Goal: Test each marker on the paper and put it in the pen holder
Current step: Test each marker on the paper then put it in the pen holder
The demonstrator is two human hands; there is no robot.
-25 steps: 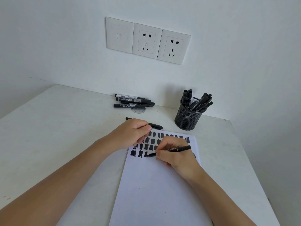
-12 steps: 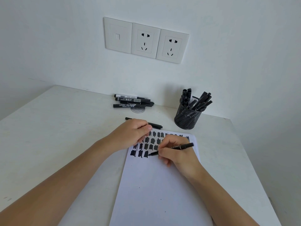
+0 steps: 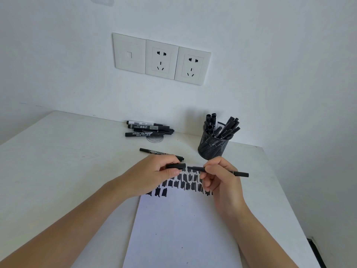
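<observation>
My right hand (image 3: 222, 178) holds a thin black marker (image 3: 238, 173) level above the paper (image 3: 183, 229), its bare tip pointing left. My left hand (image 3: 154, 173) pinches the marker's black cap (image 3: 176, 166), whose open end sits a small gap from the tip. The white paper carries rows of black test patches near its far edge. A black mesh pen holder (image 3: 212, 147) with several markers stands behind my right hand. Another black marker (image 3: 152, 151) lies on the table behind my left hand.
Several black markers (image 3: 148, 129) lie in a pile by the wall at the back, over a round cable grommet. The white table (image 3: 58, 161) ends at the wall behind and drops off on the right. Wall sockets (image 3: 162, 59) sit above.
My right hand lifted the marker off the paper and turned it level. My left hand rose from the paper's corner and brought the cap up to the tip.
</observation>
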